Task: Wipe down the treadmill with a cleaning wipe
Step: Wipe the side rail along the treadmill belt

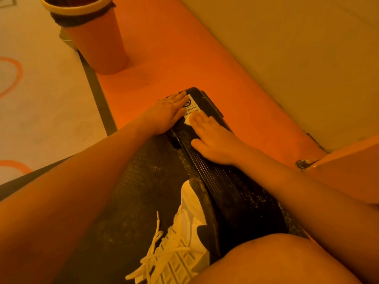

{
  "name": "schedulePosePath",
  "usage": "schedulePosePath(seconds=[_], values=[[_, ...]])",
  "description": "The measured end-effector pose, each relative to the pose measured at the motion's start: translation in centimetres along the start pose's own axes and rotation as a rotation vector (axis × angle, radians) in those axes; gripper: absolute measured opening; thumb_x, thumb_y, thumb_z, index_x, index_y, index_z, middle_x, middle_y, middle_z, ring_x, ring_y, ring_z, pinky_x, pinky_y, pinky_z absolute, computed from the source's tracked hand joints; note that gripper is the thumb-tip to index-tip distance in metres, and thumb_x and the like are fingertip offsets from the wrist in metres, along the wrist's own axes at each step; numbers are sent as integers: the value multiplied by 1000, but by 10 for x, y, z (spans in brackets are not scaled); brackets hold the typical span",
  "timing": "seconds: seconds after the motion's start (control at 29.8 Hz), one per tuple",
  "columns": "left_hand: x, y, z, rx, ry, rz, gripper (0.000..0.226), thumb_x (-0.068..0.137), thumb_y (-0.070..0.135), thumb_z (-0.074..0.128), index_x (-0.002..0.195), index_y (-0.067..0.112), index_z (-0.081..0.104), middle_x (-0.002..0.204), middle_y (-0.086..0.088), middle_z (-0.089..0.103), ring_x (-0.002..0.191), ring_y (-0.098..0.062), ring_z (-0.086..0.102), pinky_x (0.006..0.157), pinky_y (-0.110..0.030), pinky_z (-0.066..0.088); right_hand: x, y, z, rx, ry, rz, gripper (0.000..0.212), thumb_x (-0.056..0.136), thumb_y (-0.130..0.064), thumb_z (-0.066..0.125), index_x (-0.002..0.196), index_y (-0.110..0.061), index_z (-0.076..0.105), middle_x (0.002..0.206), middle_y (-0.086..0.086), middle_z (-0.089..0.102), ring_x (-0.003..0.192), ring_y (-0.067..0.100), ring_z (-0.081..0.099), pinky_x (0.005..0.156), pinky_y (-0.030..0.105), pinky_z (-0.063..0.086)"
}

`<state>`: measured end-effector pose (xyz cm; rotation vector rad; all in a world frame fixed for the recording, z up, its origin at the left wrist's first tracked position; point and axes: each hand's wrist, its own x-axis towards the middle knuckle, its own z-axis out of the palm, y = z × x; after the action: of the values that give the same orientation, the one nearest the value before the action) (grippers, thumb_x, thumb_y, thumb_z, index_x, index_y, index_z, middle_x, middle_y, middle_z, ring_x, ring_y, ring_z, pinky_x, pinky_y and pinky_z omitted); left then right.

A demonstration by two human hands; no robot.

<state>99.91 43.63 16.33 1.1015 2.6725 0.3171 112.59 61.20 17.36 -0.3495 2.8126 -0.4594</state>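
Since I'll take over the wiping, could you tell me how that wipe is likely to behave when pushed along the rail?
The wipe looks thin and limp, peeking from under the right hand, so it will probably crumple. The ribbed side rail may snag it; flat fingers should help.

Orange bin (96, 37) beside white sneaker (180, 242)

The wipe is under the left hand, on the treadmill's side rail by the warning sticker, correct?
No. The head view shows the wipe under the right hand, on the side rail by the warning sticker. The left hand rests flat beside it, without a wipe.
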Motion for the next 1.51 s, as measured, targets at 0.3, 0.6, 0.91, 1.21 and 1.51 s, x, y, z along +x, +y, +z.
schedulePosePath(seconds=[0.3, 0.6, 0.91, 1.21, 1.51], values=[[-1, 4, 1, 1, 15, -16, 55, 109, 37, 27, 159, 17, 16, 167, -5, 9, 154, -25, 10, 125, -44, 11, 12, -10, 1, -32, 12, 146, 75, 104, -46, 31, 160, -11, -6, 168, 13, -12, 154, 27, -14, 123, 41, -5], [0, 2, -1, 15, -6, -15, 56, 109, 36, 28, 160, 16, 15, 168, -6, 7, 154, -26, 10, 125, -44, 11, 9, -3, -2, -85, 20, 259, 86, 101, -65, 25, 160, -13, -10, 166, 14, -19, 153, 29, -17, 126, 46, -3], [1, 5, 0, 11, -9, -25, 55, 110, 35, 28, 159, 16, 16, 168, -7, 8, 154, -26, 9, 124, -44, 11, 1, -8, 2, -122, -8, 134, 86, 101, -66, 25, 160, -14, -8, 167, 12, -16, 154, 27, -15, 125, 43, -2], [1, 6, 0, 24, 0, -37, 54, 110, 34, 27, 159, 15, 15, 168, -8, 7, 154, -26, 9, 124, -42, 11, -5, -29, 19, -121, 4, -1, 90, 100, -67, 28, 160, -11, -7, 167, 13, -16, 154, 26, -16, 124, 43, -5], [2, 6, 0, 51, -22, -30, 55, 109, 36, 25, 160, 16, 13, 168, -8, 6, 154, -26, 9, 125, -44, 10, -4, -25, 18, -80, 33, 92, 87, 101, -64, 27, 160, -10, -6, 167, 15, -14, 153, 30, -15, 125, 46, -2]])
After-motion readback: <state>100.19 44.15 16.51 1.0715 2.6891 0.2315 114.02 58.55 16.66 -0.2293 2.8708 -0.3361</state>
